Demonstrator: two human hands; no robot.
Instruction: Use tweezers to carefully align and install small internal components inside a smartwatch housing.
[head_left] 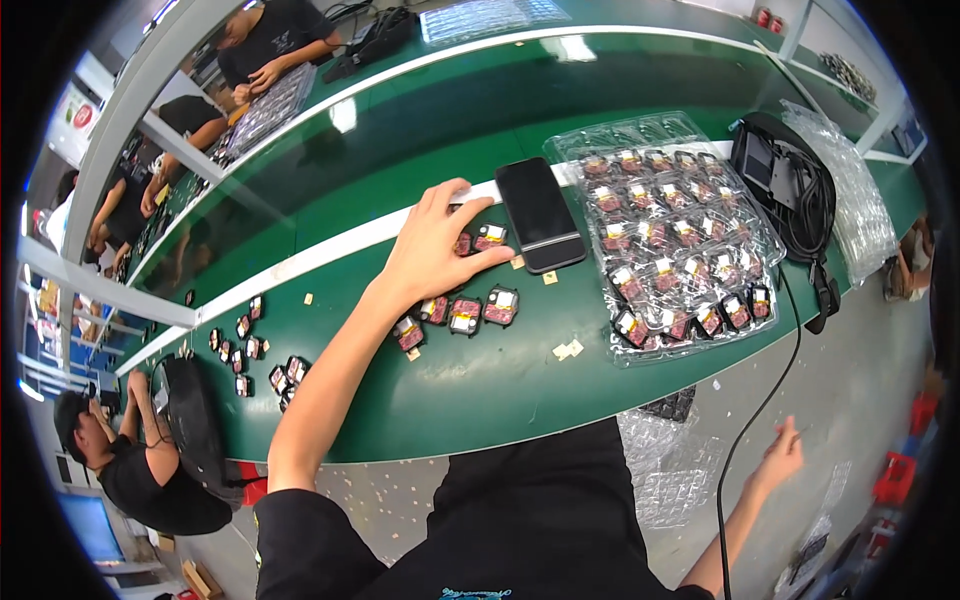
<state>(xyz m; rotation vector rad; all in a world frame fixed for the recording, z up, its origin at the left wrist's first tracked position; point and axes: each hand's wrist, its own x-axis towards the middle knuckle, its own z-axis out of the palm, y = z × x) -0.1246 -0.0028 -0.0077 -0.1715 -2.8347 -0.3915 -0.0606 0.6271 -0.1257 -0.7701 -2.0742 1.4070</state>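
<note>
My left hand (pixel 432 245) reaches over the green table with thumb and forefinger spread apart. Between and beneath the fingers lie small black modules with reddish parts and white labels; one module (pixel 490 237) shows between thumb and forefinger. More modules, such as this one (pixel 464 316), lie just nearer than the hand. Just right of the fingertips is a black smartphone (pixel 535 205). Out past the table's front edge, my right hand (pixel 780 462) hangs low with its fingers curled together; whatever they may hold is too small to make out.
A clear plastic tray (pixel 600 262) filled with modules lies at the right, beside a coiled black cable with a device (pixel 790 175) and stacked clear trays (pixel 845 190). Loose modules (pixel 243 326) lie at the left. Co-workers sit at the left and across. Black cable hangs near my right arm.
</note>
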